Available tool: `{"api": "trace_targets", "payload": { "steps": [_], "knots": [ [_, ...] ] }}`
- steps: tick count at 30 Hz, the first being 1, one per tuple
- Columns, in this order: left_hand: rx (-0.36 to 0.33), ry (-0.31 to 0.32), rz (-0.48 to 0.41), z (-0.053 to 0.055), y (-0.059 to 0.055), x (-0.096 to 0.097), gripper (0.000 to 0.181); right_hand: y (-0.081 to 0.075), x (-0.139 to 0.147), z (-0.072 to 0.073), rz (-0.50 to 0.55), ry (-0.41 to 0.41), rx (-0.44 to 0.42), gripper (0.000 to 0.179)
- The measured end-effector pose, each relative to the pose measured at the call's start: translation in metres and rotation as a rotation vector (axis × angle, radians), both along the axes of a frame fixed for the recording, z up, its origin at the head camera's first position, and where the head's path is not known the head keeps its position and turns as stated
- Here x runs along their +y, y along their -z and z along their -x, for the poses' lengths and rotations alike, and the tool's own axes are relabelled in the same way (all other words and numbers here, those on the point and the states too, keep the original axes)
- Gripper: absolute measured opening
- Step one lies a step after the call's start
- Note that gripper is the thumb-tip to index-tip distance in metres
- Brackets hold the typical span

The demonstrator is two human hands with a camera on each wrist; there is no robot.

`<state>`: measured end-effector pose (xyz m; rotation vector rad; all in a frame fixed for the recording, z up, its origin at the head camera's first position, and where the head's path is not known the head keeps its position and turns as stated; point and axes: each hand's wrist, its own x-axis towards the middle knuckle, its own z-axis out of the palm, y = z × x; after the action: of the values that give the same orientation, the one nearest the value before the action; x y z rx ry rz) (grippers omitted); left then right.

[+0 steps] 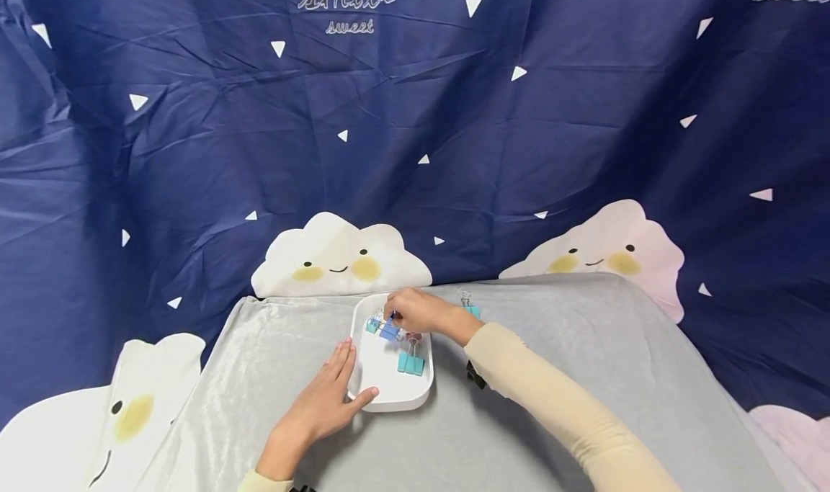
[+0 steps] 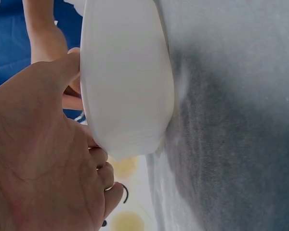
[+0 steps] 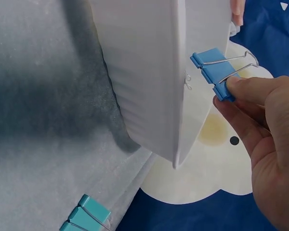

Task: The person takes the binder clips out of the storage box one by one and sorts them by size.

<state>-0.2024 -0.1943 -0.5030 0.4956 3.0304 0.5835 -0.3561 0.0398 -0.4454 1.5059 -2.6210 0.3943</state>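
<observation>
My right hand pinches a blue binder clip between thumb and fingers, above the far part of a white tray. The right wrist view has the clip's wire handles pointing toward the hand. My left hand rests against the tray's left side, fingers extended along the rim and thumb reaching over the near corner. Inside the tray lie a large teal binder clip, a blue clip and a small teal clip. A reddish clip is partly hidden by the right hand.
Right of the tray, another teal binder clip lies on the grey cloth, partly covered by the right arm in the head view. A navy curtain with clouds hangs behind. Something black shows under the right forearm.
</observation>
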Motion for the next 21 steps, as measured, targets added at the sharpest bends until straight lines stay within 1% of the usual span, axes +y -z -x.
{"api": "trace_targets", "payload": {
  "steps": [5, 9, 13, 17, 21],
  "knots": [
    [0.002, -0.002, 0.001, 0.001, 0.002, 0.000, 0.099, -0.005, 0.006, -0.001, 0.022, 0.009, -0.004, 0.011],
    [0.005, -0.006, 0.006, 0.002, 0.002, -0.001, 0.098, -0.008, 0.010, -0.001, 0.026, 0.035, -0.019, 0.010],
    [0.004, -0.012, 0.020, 0.003, 0.002, -0.001, 0.099, -0.011, 0.014, -0.001, 0.039, 0.038, -0.018, 0.008],
    [0.014, -0.017, 0.023, 0.002, 0.001, -0.001, 0.100, -0.014, 0.020, -0.005, 0.060, 0.037, -0.014, 0.009],
    [0.008, -0.019, 0.019, 0.002, 0.002, -0.001, 0.101, -0.017, 0.029, -0.009, 0.084, 0.046, -0.019, 0.011]
  ]
}}
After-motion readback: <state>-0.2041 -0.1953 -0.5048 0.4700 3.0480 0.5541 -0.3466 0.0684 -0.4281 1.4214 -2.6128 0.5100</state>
